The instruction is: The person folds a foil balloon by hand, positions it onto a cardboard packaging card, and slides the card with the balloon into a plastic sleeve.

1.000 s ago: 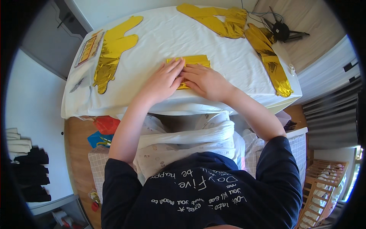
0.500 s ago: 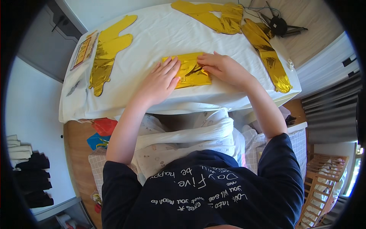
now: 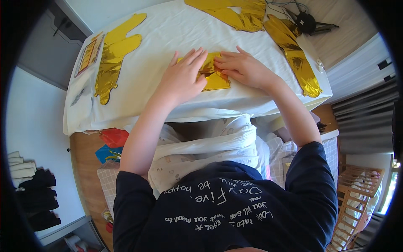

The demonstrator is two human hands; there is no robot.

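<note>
A folded gold foil balloon (image 3: 217, 81), flat and creased, lies on the white-covered table (image 3: 163, 35) in front of me. Across its left side rests my left hand (image 3: 184, 77), fingers stretched out and palm down. My right hand (image 3: 243, 69) lies on its right side, fingers extended and the fingertips pressing the foil. Both hands cover much of the balloon, so its outer edges are partly hidden. Neither hand grips it.
Flat gold foil balloons lie around it: one on the left (image 3: 113, 56), one at the back (image 3: 235, 14), one on the right (image 3: 296, 59). A printed sheet (image 3: 89, 54) is at the left edge. A black device with antennas (image 3: 306, 23) stands at the back right.
My left hand has slid rightward and a little up over the foil, covering more of it. My right hand has shifted slightly and still presses the right side. The view has tilted slightly.
</note>
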